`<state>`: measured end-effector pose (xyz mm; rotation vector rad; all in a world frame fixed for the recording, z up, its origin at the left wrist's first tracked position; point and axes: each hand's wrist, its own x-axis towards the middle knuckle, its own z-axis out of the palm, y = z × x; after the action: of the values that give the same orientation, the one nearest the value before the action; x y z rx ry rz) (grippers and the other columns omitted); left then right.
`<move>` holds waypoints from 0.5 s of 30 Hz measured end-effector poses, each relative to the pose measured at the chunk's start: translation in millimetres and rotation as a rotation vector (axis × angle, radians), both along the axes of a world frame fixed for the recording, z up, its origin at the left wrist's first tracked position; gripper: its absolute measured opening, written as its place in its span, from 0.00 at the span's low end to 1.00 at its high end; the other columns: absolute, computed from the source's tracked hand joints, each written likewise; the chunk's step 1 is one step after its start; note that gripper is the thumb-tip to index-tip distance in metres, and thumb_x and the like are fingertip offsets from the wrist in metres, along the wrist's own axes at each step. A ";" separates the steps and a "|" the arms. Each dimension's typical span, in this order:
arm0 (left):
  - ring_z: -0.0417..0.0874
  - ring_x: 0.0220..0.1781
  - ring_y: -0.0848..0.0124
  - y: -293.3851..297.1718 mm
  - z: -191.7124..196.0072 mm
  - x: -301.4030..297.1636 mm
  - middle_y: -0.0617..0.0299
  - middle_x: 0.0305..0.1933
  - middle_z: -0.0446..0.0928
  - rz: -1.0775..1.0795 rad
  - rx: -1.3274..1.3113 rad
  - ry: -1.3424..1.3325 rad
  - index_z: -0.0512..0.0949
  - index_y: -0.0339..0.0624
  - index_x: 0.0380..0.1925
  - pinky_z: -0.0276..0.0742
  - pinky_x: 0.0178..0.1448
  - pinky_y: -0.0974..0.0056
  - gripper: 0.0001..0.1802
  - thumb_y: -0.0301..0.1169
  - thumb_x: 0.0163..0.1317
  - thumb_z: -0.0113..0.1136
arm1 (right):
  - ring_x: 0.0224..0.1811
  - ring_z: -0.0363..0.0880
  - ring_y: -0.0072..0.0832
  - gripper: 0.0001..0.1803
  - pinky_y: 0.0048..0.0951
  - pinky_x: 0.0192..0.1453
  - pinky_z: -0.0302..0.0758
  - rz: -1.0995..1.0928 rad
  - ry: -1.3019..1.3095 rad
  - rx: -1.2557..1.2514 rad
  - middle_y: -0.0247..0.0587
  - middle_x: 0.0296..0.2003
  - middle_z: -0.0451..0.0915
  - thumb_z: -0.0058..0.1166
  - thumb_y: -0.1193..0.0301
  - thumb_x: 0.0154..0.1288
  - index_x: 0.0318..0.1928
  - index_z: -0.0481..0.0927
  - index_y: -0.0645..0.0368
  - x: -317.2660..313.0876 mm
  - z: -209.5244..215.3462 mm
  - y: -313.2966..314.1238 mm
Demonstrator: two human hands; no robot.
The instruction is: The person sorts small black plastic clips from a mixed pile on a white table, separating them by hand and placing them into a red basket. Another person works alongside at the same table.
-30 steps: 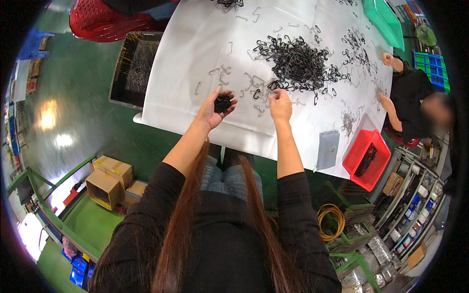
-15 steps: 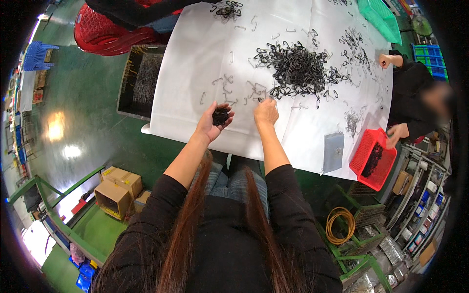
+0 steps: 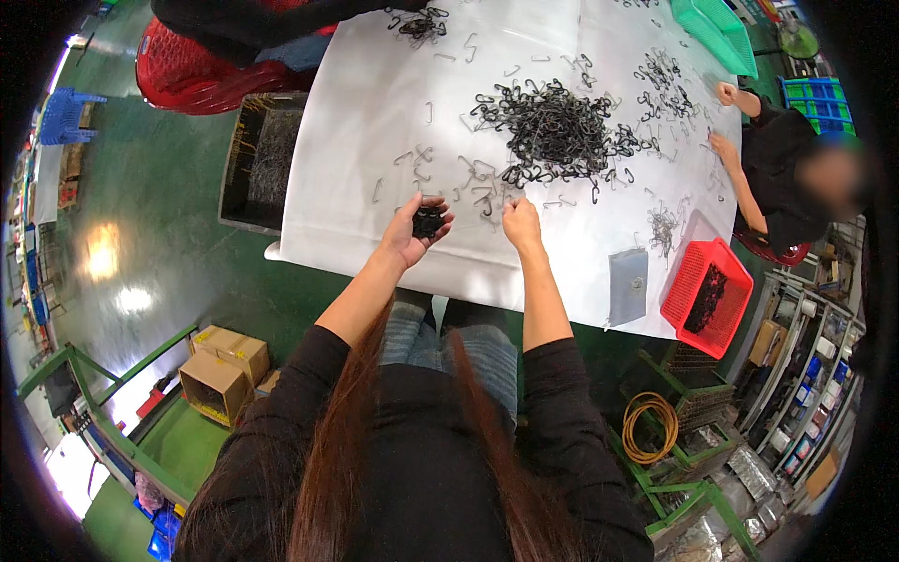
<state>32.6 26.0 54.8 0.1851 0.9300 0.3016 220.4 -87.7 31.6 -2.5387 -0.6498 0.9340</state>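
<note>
A small bunch of black hook-shaped clips (image 3: pixel 427 223) rests in my left hand (image 3: pixel 405 236), its palm turned up and fingers curled around them. To the right, my right hand (image 3: pixel 522 227) is closed in a pinch just above the white tabletop. Whatever its fingertips hold, if anything, is hidden. Close by on the left of those fingertips lie a few loose black hooks (image 3: pixel 486 199) and thin wire pieces (image 3: pixel 478 171). Beyond both hands is a large heap of black hooks (image 3: pixel 559 129), tangled together on the white table covering (image 3: pixel 361 117).
A red basket (image 3: pixel 671 298) with black pieces sits at the table's right, beside a grey flat pouch (image 3: pixel 627 288). A co-worker (image 3: pixel 782 173) reaches in from the right. A green basket (image 3: pixel 716 37) stands far right; a dark crate of wire (image 3: pixel 227 187) is left of the table.
My right hand has shifted a little right and nearer to me, away from the loose hooks. The co-worker's hand has left the red basket and is over the table.
</note>
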 end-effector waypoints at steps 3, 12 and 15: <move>0.80 0.44 0.59 -7.6 0.9 15.8 0.53 0.42 0.77 -0.002 -0.004 -0.019 0.76 0.35 0.42 0.82 0.46 0.60 0.21 0.44 0.69 0.46 | 0.46 0.77 0.45 0.12 0.40 0.51 0.73 -0.033 0.073 0.179 0.52 0.42 0.76 0.51 0.66 0.62 0.39 0.78 0.62 11.2 3.7 -15.6; 0.78 0.45 0.58 -47.7 -0.3 21.9 0.52 0.42 0.76 0.240 -0.127 -0.082 0.74 0.36 0.41 0.81 0.47 0.56 0.19 0.43 0.69 0.47 | 0.43 0.79 0.39 0.08 0.42 0.44 0.74 0.229 -0.220 0.132 0.42 0.39 0.77 0.52 0.65 0.61 0.36 0.79 0.54 -6.8 -14.8 -12.0; 0.78 0.45 0.58 -57.1 7.5 9.6 0.52 0.42 0.76 0.281 -0.083 -0.043 0.74 0.35 0.41 0.81 0.49 0.56 0.18 0.42 0.69 0.46 | 0.44 0.79 0.38 0.10 0.43 0.46 0.72 0.305 -0.332 0.001 0.43 0.42 0.76 0.45 0.67 0.64 0.37 0.78 0.56 -16.6 -31.6 11.3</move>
<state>42.2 -31.1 62.3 -0.0291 0.9241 0.5232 203.8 -76.3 0.1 -2.6655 -1.1603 0.5988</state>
